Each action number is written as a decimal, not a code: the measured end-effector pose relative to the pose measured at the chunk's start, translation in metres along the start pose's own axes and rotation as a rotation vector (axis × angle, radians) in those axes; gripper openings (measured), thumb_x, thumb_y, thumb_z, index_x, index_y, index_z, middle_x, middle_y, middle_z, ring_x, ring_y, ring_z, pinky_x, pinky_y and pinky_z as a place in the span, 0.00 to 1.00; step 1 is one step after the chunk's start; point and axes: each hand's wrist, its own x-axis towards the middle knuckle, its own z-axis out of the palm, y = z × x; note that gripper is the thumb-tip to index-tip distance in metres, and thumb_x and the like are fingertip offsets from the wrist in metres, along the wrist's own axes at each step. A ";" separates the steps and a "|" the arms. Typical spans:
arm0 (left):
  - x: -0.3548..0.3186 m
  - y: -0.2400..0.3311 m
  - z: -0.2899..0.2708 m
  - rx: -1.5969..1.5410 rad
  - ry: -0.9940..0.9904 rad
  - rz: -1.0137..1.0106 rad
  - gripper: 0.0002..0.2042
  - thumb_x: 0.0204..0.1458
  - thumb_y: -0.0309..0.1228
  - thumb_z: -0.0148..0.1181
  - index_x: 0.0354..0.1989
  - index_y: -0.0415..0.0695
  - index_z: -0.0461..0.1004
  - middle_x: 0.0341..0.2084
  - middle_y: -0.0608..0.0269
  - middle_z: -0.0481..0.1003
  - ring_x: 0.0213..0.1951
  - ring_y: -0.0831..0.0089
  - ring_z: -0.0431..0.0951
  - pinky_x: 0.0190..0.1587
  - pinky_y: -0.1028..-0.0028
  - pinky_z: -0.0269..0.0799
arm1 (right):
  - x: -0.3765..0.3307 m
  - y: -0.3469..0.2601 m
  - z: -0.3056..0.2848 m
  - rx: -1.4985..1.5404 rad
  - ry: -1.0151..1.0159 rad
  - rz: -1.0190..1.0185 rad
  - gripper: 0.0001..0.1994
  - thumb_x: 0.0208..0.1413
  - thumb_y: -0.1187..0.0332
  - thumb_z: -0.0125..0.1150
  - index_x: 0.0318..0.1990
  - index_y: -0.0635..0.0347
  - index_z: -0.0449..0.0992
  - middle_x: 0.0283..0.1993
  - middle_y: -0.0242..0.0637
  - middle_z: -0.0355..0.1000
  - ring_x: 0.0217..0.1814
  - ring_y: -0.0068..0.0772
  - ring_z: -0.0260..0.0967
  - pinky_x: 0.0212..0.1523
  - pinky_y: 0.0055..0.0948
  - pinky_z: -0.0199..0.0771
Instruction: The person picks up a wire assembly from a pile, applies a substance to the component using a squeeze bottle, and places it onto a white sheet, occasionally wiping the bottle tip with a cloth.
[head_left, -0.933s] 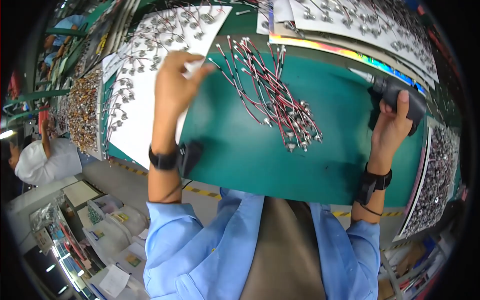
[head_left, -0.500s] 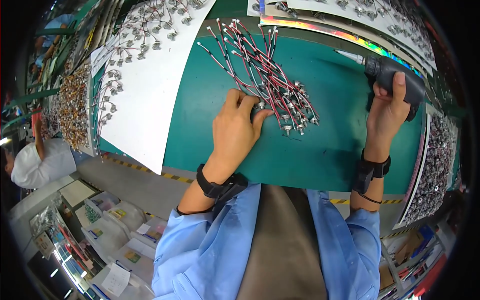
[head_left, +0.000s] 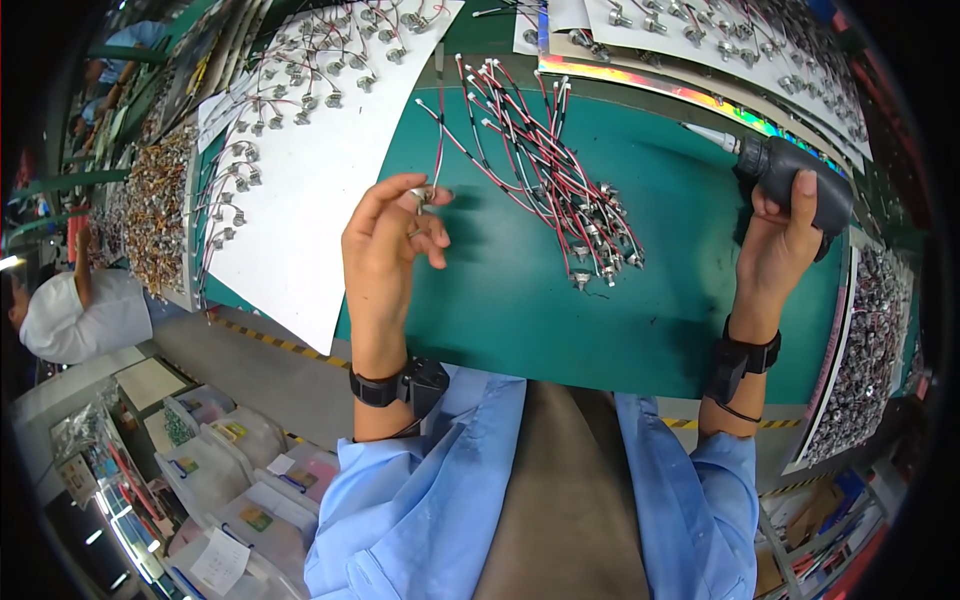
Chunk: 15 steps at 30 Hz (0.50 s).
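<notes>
Pinching one wired metal part [head_left: 422,198] over the green mat's [head_left: 500,310] left edge, your left hand [head_left: 385,250] has fingertips closed on its small body; the light, limp lead trails upward. Your right hand [head_left: 780,240] wraps the dark power screwdriver [head_left: 795,180] at the right edge. The wire bundle [head_left: 560,190] lies mid-mat.

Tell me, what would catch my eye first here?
Probably the tangle of red, white and black wires heaped mid-way on the green mat. The left hand pinches one small wired part above the mat, while the right hand grips a dark power screwdriver at the right edge.
</notes>
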 end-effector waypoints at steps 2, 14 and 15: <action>0.007 0.000 0.003 -0.112 -0.056 -0.039 0.10 0.47 0.23 0.50 0.38 0.36 0.67 0.34 0.54 0.71 0.23 0.76 0.69 0.21 0.80 0.65 | -0.002 -0.006 0.005 0.036 -0.042 0.011 0.09 0.50 0.66 0.56 0.33 0.59 0.64 0.28 0.30 0.63 0.22 0.16 0.53 0.22 0.17 0.54; 0.034 -0.040 0.054 -0.330 -0.286 -0.143 0.09 0.48 0.19 0.50 0.39 0.35 0.67 0.34 0.51 0.71 0.33 0.69 0.74 0.28 0.80 0.72 | -0.021 -0.009 0.026 0.044 -0.195 0.024 0.25 0.46 0.57 0.59 0.48 0.64 0.61 0.40 0.37 0.65 0.30 0.22 0.61 0.32 0.21 0.63; 0.032 -0.041 0.056 -0.299 -0.277 -0.140 0.09 0.47 0.18 0.50 0.39 0.35 0.67 0.34 0.51 0.71 0.34 0.68 0.74 0.30 0.79 0.73 | -0.025 -0.006 0.028 0.034 -0.188 0.028 0.25 0.46 0.57 0.59 0.48 0.64 0.61 0.40 0.37 0.65 0.30 0.22 0.61 0.32 0.21 0.63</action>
